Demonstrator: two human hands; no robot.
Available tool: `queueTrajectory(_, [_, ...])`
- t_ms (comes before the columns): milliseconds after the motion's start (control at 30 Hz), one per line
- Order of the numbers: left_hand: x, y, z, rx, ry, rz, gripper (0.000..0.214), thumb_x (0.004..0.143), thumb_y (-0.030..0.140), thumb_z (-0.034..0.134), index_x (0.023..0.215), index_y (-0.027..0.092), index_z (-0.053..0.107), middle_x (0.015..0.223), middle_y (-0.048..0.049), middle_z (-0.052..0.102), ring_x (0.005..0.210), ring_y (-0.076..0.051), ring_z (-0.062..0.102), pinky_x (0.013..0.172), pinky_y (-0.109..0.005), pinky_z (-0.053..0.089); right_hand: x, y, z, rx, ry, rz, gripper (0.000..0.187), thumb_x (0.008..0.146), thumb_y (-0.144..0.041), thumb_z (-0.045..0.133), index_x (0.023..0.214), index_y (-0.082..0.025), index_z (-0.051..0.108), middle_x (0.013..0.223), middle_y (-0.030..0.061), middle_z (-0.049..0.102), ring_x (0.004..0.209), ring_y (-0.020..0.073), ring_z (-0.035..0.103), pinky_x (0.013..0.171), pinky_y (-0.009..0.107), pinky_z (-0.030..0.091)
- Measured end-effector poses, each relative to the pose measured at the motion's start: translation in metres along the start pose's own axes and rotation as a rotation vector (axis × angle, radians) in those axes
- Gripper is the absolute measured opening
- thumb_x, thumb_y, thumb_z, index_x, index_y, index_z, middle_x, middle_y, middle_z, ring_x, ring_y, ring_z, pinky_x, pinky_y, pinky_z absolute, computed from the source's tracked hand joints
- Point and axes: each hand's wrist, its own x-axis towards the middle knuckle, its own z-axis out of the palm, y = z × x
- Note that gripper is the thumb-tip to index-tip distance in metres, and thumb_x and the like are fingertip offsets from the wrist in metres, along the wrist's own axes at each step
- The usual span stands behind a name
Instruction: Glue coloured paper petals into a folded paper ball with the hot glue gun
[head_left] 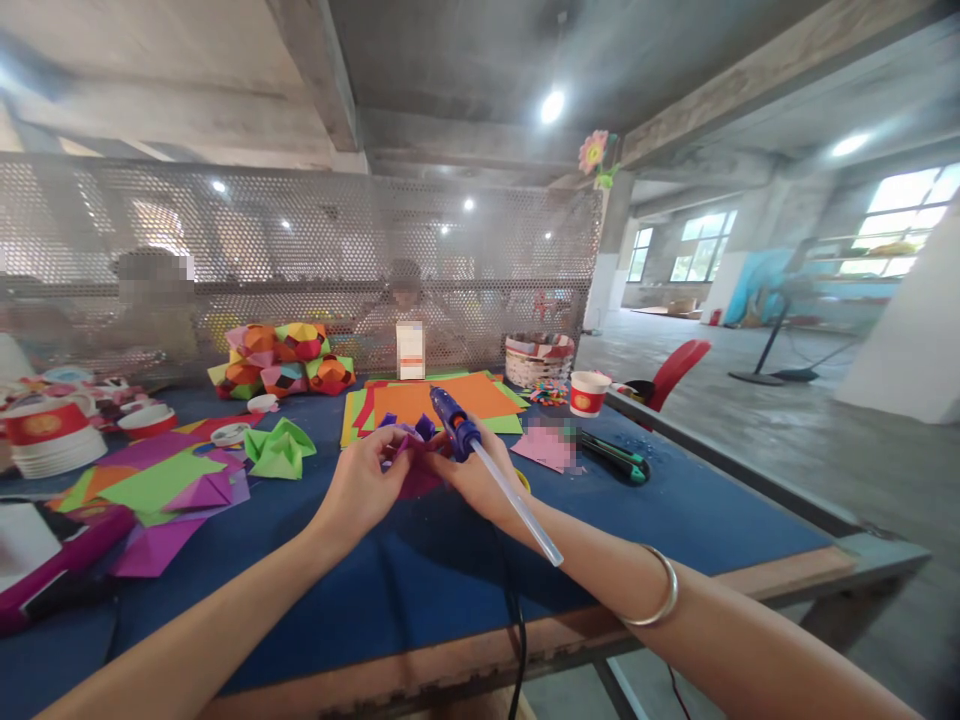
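My left hand [369, 478] is closed, its thumb and fingertips pinching a folded purple-magenta paper piece [420, 478]. A blue hot glue gun [452, 422] rests in my right hand [484, 482], with a long clear glue stick [517, 502] sticking out of its back end toward me. The fingertips of that hand also meet the paper, though the gun hides part of the grip. Just beyond my hands lies a stack of coloured sheets [442, 398], orange on top. A green folded paper piece [280, 449] sits left of my left hand.
Finished paper balls [281, 358] stand at the back left; loose folded papers [169, 485] and stacked cups [52, 435] lie left. A utility knife [616, 458], pink paper [546, 447], paper cup [589, 393] and basket [536, 358] are right. A black cord [517, 620] crosses the front edge.
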Motion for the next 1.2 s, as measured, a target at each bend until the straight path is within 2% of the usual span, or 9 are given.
queueTrajectory(167, [-0.001, 0.005, 0.001, -0.028, -0.02, -0.035, 0.015, 0.075, 0.029, 0.058, 0.08, 0.019, 0.069, 0.08, -0.0053, 0.077, 0.069, -0.02, 0.071, 0.07, -0.031, 0.055, 0.0, -0.003, -0.001, 0.016, 0.043, 0.047, 0.018, 0.07, -0.029, 0.073, 0.081, -0.022, 0.062, 0.079, 0.0012, 0.072, 0.071, 0.0191, 0.067, 0.066, 0.031, 0.053])
queueTrajectory(300, [-0.001, 0.007, 0.001, -0.048, -0.081, -0.002, 0.017, 0.073, 0.028, 0.06, 0.082, 0.018, 0.07, 0.083, -0.0051, 0.077, 0.071, -0.019, 0.07, 0.071, -0.03, 0.056, 0.0, -0.006, -0.001, 0.012, 0.064, 0.052, 0.014, 0.068, -0.022, 0.07, 0.079, -0.022, 0.062, 0.076, 0.0005, 0.072, 0.071, 0.0191, 0.067, 0.07, 0.033, 0.055])
queueTrajectory(467, [0.002, 0.002, 0.0, -0.094, -0.124, -0.028, 0.019, 0.071, 0.031, 0.062, 0.079, 0.018, 0.073, 0.081, -0.0053, 0.078, 0.073, -0.021, 0.07, 0.072, -0.031, 0.056, 0.0, -0.003, -0.001, 0.006, 0.05, 0.042, 0.015, 0.068, -0.021, 0.07, 0.081, -0.022, 0.062, 0.076, -0.0001, 0.072, 0.07, 0.018, 0.067, 0.068, 0.031, 0.054])
queueTrajectory(600, [0.005, 0.002, -0.002, -0.163, -0.14, -0.084, 0.019, 0.069, 0.034, 0.064, 0.074, 0.019, 0.072, 0.074, -0.0046, 0.076, 0.072, -0.022, 0.07, 0.07, -0.031, 0.054, 0.001, -0.002, -0.002, -0.076, 0.011, -0.009, 0.012, 0.074, -0.028, 0.071, 0.082, -0.021, 0.064, 0.077, 0.0014, 0.072, 0.069, 0.018, 0.066, 0.066, 0.03, 0.053])
queueTrajectory(700, [0.01, -0.001, -0.007, -0.153, -0.07, -0.137, 0.019, 0.065, 0.037, 0.066, 0.07, 0.019, 0.071, 0.067, -0.0028, 0.073, 0.066, -0.02, 0.065, 0.065, -0.03, 0.05, 0.002, -0.005, -0.006, -0.183, 0.019, -0.064, 0.013, 0.083, -0.034, 0.067, 0.084, -0.02, 0.069, 0.079, 0.0051, 0.074, 0.075, 0.0209, 0.069, 0.071, 0.031, 0.055])
queueTrajectory(833, [0.016, -0.008, -0.017, -0.122, 0.057, -0.21, 0.025, 0.061, 0.044, 0.067, 0.064, 0.018, 0.068, 0.063, -0.0029, 0.07, 0.062, -0.018, 0.06, 0.06, -0.029, 0.044, 0.001, -0.009, -0.009, -0.264, -0.001, -0.092, 0.027, 0.089, -0.041, 0.061, 0.09, -0.018, 0.074, 0.082, 0.0088, 0.075, 0.08, 0.0241, 0.071, 0.073, 0.033, 0.056])
queueTrajectory(967, [0.019, -0.01, -0.024, -0.148, 0.083, -0.264, 0.03, 0.059, 0.046, 0.067, 0.065, 0.017, 0.068, 0.06, -0.002, 0.067, 0.057, -0.016, 0.054, 0.056, -0.027, 0.039, -0.003, -0.012, -0.009, -0.269, -0.045, -0.141, 0.026, 0.087, -0.042, 0.062, 0.085, -0.019, 0.075, 0.076, 0.0054, 0.073, 0.073, 0.0215, 0.068, 0.069, 0.031, 0.054])
queueTrajectory(1067, [0.02, -0.007, -0.026, -0.135, 0.095, -0.266, 0.029, 0.058, 0.046, 0.067, 0.063, 0.017, 0.066, 0.058, -0.0014, 0.065, 0.056, -0.015, 0.053, 0.056, -0.027, 0.038, -0.006, -0.015, -0.008, -0.295, -0.072, -0.114, 0.025, 0.085, -0.041, 0.064, 0.076, -0.02, 0.073, 0.067, 0.0031, 0.067, 0.065, 0.0192, 0.062, 0.062, 0.03, 0.051])
queueTrajectory(1200, [0.02, -0.005, -0.026, -0.095, 0.093, -0.249, 0.028, 0.059, 0.046, 0.065, 0.061, 0.018, 0.064, 0.055, -0.0002, 0.062, 0.055, -0.015, 0.052, 0.056, -0.027, 0.037, -0.008, -0.021, -0.008, -0.306, -0.104, -0.085, 0.022, 0.084, -0.037, 0.066, 0.073, -0.02, 0.073, 0.066, 0.0029, 0.065, 0.064, 0.0183, 0.06, 0.06, 0.029, 0.049])
